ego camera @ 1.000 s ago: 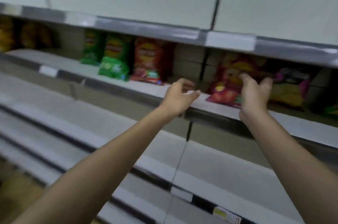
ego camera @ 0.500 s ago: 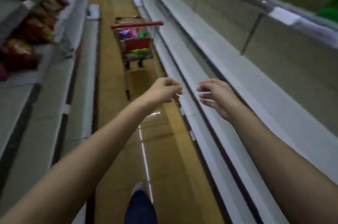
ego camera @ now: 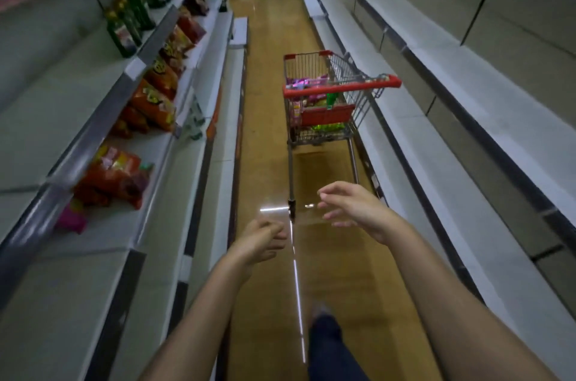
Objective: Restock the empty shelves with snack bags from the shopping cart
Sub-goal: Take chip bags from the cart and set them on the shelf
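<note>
Glossy tan flooring [ego camera: 268, 106] runs up the middle of the frame between grey shelving, with orange and red snack bags [ego camera: 156, 100] on the left racks and long bare white shelves [ego camera: 452, 119] down the right. At centre stands the red-handled wire shopping cart [ego camera: 327, 100], well apart from both hands and loaded with pink and green snack packets [ego camera: 307, 83]. The left hand [ego camera: 260, 243] hangs loosely curled and the right hand [ego camera: 352, 209] is spread, neither holding anything; a hurried reach could shove the cart away or snag a bag on the wire.
</note>
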Tool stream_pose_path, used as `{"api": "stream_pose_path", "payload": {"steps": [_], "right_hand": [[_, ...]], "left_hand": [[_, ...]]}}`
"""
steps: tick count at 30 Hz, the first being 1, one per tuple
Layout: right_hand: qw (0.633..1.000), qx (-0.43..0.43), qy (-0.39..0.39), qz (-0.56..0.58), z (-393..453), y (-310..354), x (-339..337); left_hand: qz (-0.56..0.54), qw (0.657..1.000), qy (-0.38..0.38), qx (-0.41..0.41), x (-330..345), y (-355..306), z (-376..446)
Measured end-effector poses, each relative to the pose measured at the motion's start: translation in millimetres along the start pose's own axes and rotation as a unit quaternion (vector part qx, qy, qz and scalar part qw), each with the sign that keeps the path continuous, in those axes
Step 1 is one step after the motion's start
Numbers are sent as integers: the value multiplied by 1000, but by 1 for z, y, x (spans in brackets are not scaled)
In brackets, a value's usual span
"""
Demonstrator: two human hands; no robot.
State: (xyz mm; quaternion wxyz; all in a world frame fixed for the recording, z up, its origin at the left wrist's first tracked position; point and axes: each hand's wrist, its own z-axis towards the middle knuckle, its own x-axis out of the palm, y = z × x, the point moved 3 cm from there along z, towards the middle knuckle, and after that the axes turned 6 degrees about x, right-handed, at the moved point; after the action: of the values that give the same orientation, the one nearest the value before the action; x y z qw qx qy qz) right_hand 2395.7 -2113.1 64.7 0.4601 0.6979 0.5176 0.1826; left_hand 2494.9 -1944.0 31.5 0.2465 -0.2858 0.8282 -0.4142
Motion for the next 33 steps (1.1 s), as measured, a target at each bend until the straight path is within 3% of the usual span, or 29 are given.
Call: {"api": "stream_pose_path", "payload": {"steps": [6,12,18,21,25,28,33], "right_hand": [[995,-56,-53,70,191,97,-57],[978,-17,-104,181,362,190,-116],[966,23,-138,218,516,227,-156],[955,53,-177,233,608,231,-174],[917,105,-252,292,730,219,-198],[864,177,-319,347,796,194,-203],[792,302,-351,398,850,153,-199]], "left_hand": [[-37,999,-10,38,-25,-99,193],[-68,997,-21,33,-46,-228,357],[-78,996,-27,42,-60,-312,523],[-54,998,4,44,-41,-344,628],[56,993,103,17,1,-370,781],[126,975,180,-35,23,-375,872],[225,943,225,-98,33,-368,977]]}}
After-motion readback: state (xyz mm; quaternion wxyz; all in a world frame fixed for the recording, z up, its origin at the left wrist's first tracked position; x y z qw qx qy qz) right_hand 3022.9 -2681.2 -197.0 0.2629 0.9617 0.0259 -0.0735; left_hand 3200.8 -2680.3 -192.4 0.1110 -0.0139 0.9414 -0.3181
